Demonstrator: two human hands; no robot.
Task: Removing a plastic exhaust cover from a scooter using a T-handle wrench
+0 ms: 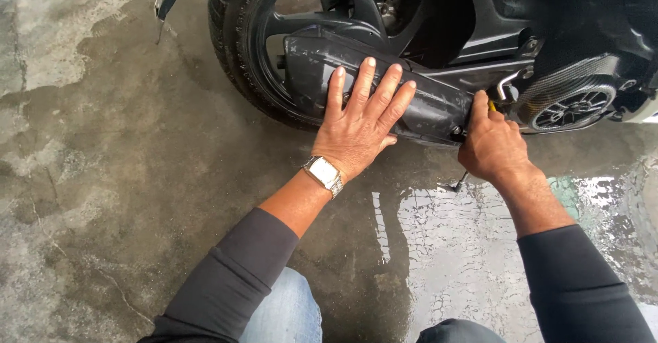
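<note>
A: Nearest you, your knees sit over the wet concrete floor [103,178], with a puddle [466,247] under your right forearm. What has each hand got?

B: Your left hand [356,127], wristwatch [324,174] on the wrist, lies flat on the black exhaust cover [384,86] with the fingers spread apart. Your right hand [492,145] is curled shut around a tool with a yellow handle [492,106] – only a sliver of it shows – at the cover's right end, near a small fastener [455,130].

A: What could go wrong from here?

B: I'd say the tool tip could slip off the fastener if you push at an angle, and your knuckles would strike the metal bracket [508,81] just beside them. The wet floor could also let your footing slide as you lean in.

A: And how does the cover look?

B: Long, dark and dusty, a little scuffed, running aslant across the rear wheel [240,55] of the scooter – it appears seated against the body. Beyond it sit the black tyre and spokes, and to the right a round vented fan cover [572,106]
</note>
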